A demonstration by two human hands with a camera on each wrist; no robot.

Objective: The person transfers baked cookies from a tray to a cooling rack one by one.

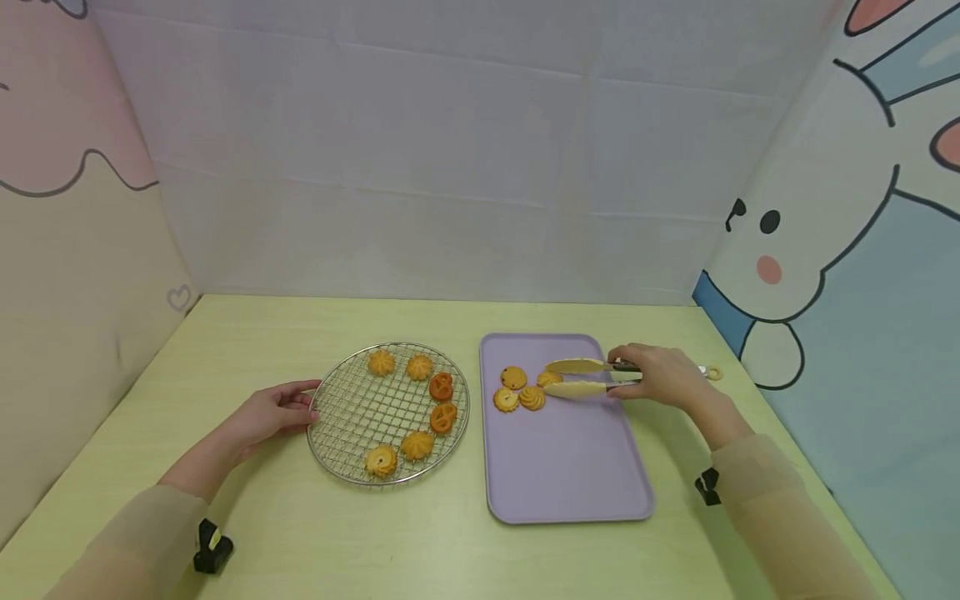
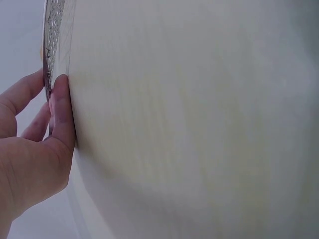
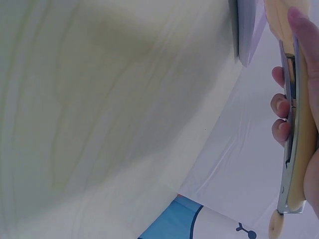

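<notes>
My left hand (image 1: 272, 414) pinches the left rim of a round wire rack (image 1: 352, 417) between thumb and fingers; in the left wrist view the rim (image 2: 47, 74) stands between the fingertips. My right hand (image 1: 663, 377) grips a pair of tongs (image 1: 576, 389) with cream-coloured tips, its fingers wrapped round the handles (image 3: 294, 134). The tong tips are apart over the upper part of a purple tray (image 1: 562, 467), one on each side of a golden cookie (image 1: 550, 378). Beside it on the tray lie several more cookies, among them a swirled one (image 1: 532, 398) and a round one (image 1: 513, 377).
Along the rack's edge sit several cookies, including two pretzel-shaped ones (image 1: 442, 418) at its right and a swirled one (image 1: 381, 460) at the front. Rack and tray stand side by side on a pale wooden table (image 1: 315, 542). A white sheet (image 1: 450, 167) hangs behind.
</notes>
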